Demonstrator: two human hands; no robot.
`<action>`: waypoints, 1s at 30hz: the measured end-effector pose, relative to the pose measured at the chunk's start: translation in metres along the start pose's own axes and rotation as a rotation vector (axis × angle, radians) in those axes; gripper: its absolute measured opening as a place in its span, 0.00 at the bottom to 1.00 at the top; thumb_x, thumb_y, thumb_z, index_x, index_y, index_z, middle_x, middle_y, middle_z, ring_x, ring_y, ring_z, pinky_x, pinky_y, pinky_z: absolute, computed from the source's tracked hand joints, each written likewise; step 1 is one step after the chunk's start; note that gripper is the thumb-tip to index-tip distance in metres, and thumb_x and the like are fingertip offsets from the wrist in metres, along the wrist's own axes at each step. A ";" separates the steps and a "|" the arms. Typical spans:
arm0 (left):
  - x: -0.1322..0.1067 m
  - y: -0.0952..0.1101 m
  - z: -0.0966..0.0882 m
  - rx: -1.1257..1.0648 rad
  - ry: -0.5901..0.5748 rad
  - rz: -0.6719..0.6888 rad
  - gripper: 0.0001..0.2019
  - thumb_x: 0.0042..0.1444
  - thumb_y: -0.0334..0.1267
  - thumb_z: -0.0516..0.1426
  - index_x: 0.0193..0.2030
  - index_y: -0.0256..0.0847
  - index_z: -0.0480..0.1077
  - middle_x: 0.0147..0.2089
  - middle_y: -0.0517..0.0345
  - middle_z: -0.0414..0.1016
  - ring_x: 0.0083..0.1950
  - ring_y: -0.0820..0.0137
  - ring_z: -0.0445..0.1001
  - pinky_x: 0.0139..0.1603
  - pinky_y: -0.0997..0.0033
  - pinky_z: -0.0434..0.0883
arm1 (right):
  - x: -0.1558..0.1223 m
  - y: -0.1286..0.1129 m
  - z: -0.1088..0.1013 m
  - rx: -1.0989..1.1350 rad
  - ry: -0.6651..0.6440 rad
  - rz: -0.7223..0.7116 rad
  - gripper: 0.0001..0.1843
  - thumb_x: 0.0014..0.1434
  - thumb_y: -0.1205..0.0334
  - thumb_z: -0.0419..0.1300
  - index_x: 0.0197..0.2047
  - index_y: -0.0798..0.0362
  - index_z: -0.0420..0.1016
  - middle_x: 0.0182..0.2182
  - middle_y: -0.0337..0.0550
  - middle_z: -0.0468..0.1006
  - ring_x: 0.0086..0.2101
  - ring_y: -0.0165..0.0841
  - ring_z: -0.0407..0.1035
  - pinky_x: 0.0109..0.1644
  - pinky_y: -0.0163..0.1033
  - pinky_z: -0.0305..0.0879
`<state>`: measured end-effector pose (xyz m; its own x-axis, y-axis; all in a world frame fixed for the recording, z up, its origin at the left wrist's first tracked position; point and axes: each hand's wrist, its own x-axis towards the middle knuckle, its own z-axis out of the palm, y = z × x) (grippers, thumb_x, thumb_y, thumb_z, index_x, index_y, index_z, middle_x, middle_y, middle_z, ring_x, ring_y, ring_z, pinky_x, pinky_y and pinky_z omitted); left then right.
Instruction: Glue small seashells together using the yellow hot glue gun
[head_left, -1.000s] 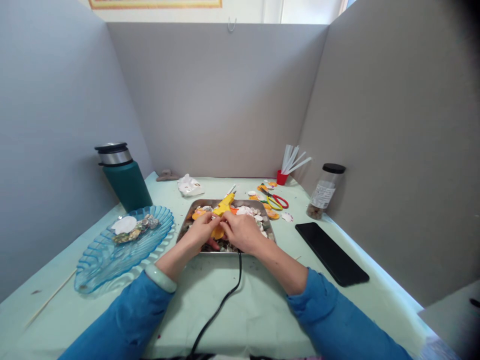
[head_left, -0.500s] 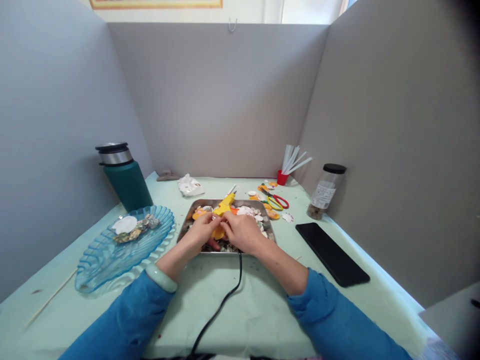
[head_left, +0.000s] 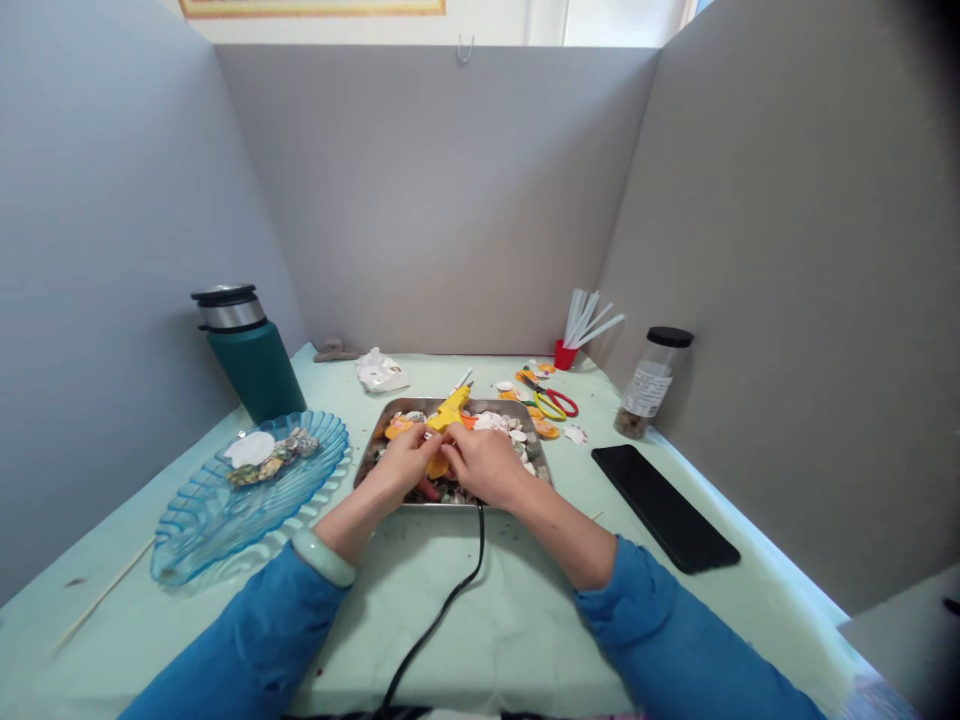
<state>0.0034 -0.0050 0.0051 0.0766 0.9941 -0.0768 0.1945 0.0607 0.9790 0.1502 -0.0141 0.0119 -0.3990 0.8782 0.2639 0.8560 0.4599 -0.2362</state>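
Note:
My left hand (head_left: 405,462) and my right hand (head_left: 486,464) meet over a shallow metal tray (head_left: 546,462), fingertips pinched together and touching. Whatever sits between the fingertips is too small and covered to name. A yellow-orange piece (head_left: 437,466) shows just beneath the fingers; whether they grip it is unclear. Beyond the hands, a yellow glue gun (head_left: 451,405) lies in the tray, tip pointing away, partly hidden. Shells and small stones (head_left: 519,436), some white and some orange, fill the tray. A black cord (head_left: 442,608) runs from the tray toward me.
On the left stand a blue glass dish (head_left: 202,535) with stones and a green bottle (head_left: 255,370). Scissors (head_left: 553,402), a red cup of glue sticks (head_left: 565,354), a lidded jar (head_left: 649,385) and a black phone (head_left: 664,508) are on the right. Grey panels (head_left: 442,200) enclose the table.

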 end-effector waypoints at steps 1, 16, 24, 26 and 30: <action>0.000 0.000 0.000 0.013 0.003 0.003 0.10 0.57 0.43 0.60 0.34 0.39 0.66 0.29 0.61 0.69 0.20 0.73 0.71 0.12 0.75 0.69 | 0.000 0.000 0.000 -0.003 0.001 -0.001 0.15 0.69 0.57 0.47 0.48 0.53 0.71 0.37 0.47 0.81 0.38 0.38 0.74 0.38 0.37 0.59; -0.001 0.001 0.000 -0.047 -0.020 0.006 0.14 0.53 0.46 0.62 0.33 0.38 0.66 0.29 0.61 0.69 0.20 0.75 0.70 0.12 0.77 0.69 | 0.000 0.001 0.002 0.005 0.015 -0.006 0.15 0.69 0.56 0.47 0.49 0.53 0.71 0.36 0.48 0.81 0.38 0.38 0.74 0.39 0.37 0.59; -0.003 0.004 0.000 -0.076 0.019 0.029 0.13 0.53 0.45 0.62 0.34 0.38 0.66 0.29 0.61 0.68 0.24 0.72 0.71 0.13 0.75 0.71 | 0.000 0.001 0.002 0.045 0.054 0.011 0.15 0.70 0.56 0.48 0.48 0.52 0.72 0.38 0.47 0.81 0.39 0.38 0.75 0.40 0.37 0.60; -0.003 0.005 0.001 -0.086 0.032 0.028 0.13 0.53 0.44 0.62 0.34 0.37 0.66 0.30 0.60 0.68 0.25 0.72 0.71 0.13 0.75 0.71 | 0.000 0.001 0.003 0.049 0.065 0.014 0.15 0.70 0.56 0.48 0.48 0.52 0.72 0.38 0.47 0.82 0.40 0.38 0.75 0.40 0.37 0.60; -0.003 0.006 0.001 -0.104 0.051 0.021 0.12 0.52 0.43 0.62 0.34 0.37 0.67 0.31 0.60 0.67 0.27 0.72 0.71 0.13 0.76 0.71 | 0.000 0.001 0.004 0.043 0.072 0.010 0.15 0.69 0.56 0.48 0.48 0.52 0.73 0.37 0.46 0.82 0.39 0.38 0.76 0.39 0.37 0.60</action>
<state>0.0053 -0.0081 0.0109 0.0295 0.9984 -0.0491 0.0911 0.0462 0.9948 0.1501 -0.0129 0.0082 -0.3645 0.8716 0.3278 0.8441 0.4579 -0.2788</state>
